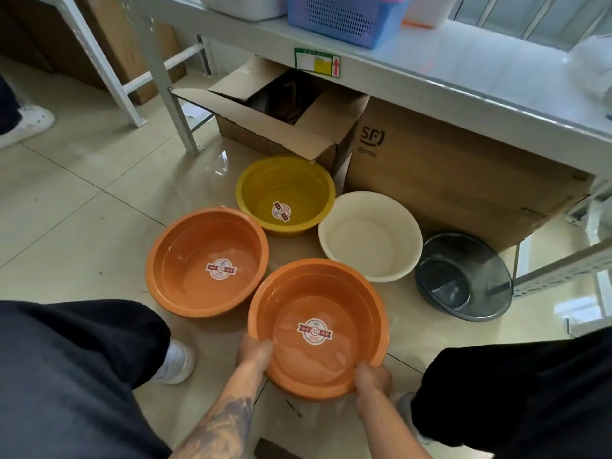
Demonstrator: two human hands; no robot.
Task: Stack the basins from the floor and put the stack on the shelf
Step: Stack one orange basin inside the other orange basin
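Observation:
Several plastic basins sit on the tiled floor. Nearest me is an orange basin (318, 329) with a round sticker inside; my left hand (253, 354) grips its near-left rim and my right hand (372, 379) grips its near-right rim. A second orange basin (207, 261) lies to its left. Behind them stand a yellow basin (284, 193) and a cream basin (370, 235). A dark translucent basin (463, 276) rests at the right. The grey shelf (430, 58) runs above, across the top.
Under the shelf are an open cardboard box (281, 117) and a closed SF box (447, 167). A blue perforated basket (344, 18) and a white container (245, 6) sit on the shelf. My knees in black trousers flank the basins. Another person's shoe (26, 122) is at the left.

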